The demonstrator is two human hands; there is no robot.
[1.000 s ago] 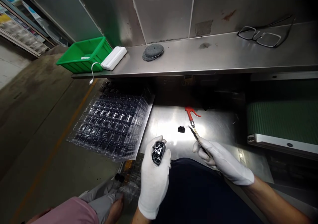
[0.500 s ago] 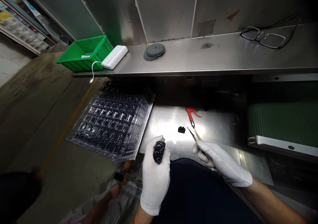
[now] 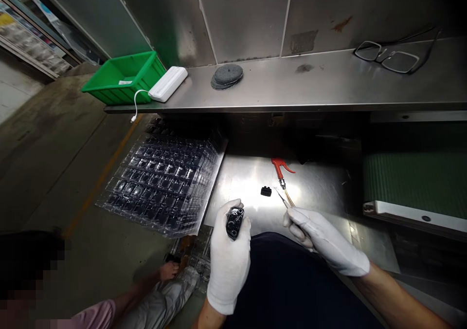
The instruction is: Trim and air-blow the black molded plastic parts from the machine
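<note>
The gloved left hand (image 3: 229,265) has its fingers wrapped around a black molded housing (image 3: 235,223), circular features facing up. At three o'clock from that housing, the gloved right hand (image 3: 317,231) is clamped on a thin pointed tool (image 3: 282,199), its tip aimed toward eleven o'clock. Near the tip, a small black block (image 3: 266,191) lies on the metal bench (image 3: 237,178). A red air blow gun (image 3: 279,167) sits at one o'clock, stacked clear trays (image 3: 156,183) at ten.
</note>
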